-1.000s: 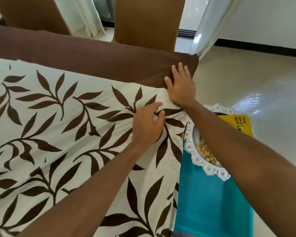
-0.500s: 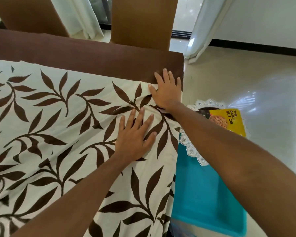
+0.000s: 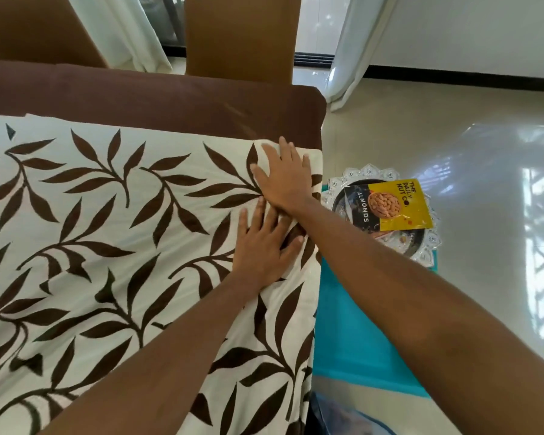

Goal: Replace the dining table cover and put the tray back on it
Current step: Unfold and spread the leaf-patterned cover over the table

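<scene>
The leaf-print cover (image 3: pixel 107 230) lies spread over the dining table (image 3: pixel 308 105), on top of a brown cloth (image 3: pixel 123 92) that shows as a band along the far edge. Both hands rest flat on the cover near the far right corner – neither grasps anything. The right hand (image 3: pixel 283 180) presses with straight fingers on the cover's corner, at the right edge. The left hand (image 3: pixel 264 246) lies just nearer, fingers spread, palm down, its fingertips beside the right wrist. The tray (image 3: pixel 358 175) is off the table – it sits beside the right edge on a teal surface (image 3: pixel 358 324) and carries an almond packet (image 3: pixel 390 205).
</scene>
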{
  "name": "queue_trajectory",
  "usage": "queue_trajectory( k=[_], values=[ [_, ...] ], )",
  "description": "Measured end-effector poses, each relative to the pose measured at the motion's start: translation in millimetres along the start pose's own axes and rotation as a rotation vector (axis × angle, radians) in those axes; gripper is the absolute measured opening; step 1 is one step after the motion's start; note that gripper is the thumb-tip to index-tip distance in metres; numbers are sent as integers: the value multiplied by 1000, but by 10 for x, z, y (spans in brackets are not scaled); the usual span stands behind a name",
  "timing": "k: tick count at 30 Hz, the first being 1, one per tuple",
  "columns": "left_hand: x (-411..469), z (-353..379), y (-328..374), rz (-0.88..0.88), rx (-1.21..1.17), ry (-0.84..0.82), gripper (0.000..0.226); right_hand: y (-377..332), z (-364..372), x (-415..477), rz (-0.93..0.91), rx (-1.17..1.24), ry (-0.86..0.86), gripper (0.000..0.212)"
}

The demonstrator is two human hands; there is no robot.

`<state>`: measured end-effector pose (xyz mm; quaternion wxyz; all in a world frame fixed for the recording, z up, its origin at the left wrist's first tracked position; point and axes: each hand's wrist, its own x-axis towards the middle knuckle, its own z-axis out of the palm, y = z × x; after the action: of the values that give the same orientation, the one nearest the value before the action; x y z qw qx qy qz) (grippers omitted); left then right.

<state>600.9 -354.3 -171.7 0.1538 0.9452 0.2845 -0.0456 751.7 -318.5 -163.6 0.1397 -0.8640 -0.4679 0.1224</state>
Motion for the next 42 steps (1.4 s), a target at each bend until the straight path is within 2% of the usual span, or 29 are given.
queue_trajectory(
  k=[3, 6, 8, 10, 12, 14, 17, 22, 26, 29, 30, 32, 34, 35, 37, 39, 42],
  values=[
    [-189, -60, -44, 64, -250, 52, 53, 127, 92, -126, -7, -105, -43, 67],
    [-515, -180, -187, 23, -341, 232, 40, 211, -40, 22, 68, -101, -132, 70],
    [-840, -216, -328, -14, -344, 281, 40, 142, -146, 35, 174, -110, -178, 69],
    [-1151, -172, -474, -30, -315, 290, 40, -22, -193, -148, 206, -34, -102, 66],
    [-1547, -104, -621, -38, -298, 310, 41, -319, -67, -641, 109, 31, 0, 61],
    [-1838, -2, -675, -46, -288, 290, 44, -501, 148, -1236, 36, 49, 43, 57],
    [-2255, 171, -667, -42, -192, 191, 54, -586, 425, -1939, 39, -90, -26, 64],
    [-2593, 464, -318, 2, -6, 51, 68, -293, 383, -1820, 123, -142, -54, 68],
    [-2575, 504, 1, -10, 8, 24, 71, -339, 189, -1725, 208, -102, -157, 68],
    [-2559, 455, 137, 12, -61, -10, 70, -577, 213, -2075, 174, -35, -45, 63],
    [-2573, 420, 137, 7, -121, 16, 66, -653, 265, -2259, 147, 19, 10, 60],
    [-2621, 324, 75, -6, -306, 177, 44, -712, 395, -2680, 139, 123, 58, 59],
    [-2677, 275, -70, -30, -400, 324, 26, -648, 547, -3031, 132, 70, 35, 60],
    [-2725, 275, -138, -42, -374, 362, 25, -577, 606, -3193, 130, 21, 16, 60],
    [-2812, 296, -286, -68, -252, 346, 34, -423, 650, -3427, 148, -21, 8, 61],
    [-2875, 332, -416, -96, -153, 256, 47, -327, 636, -3482, 187, -19, 37, 60],
    [-2973, 428, -401, -85, -36, 159, 58, -347, 565, -3441, 199, 68, 86, 57]
  ],
)
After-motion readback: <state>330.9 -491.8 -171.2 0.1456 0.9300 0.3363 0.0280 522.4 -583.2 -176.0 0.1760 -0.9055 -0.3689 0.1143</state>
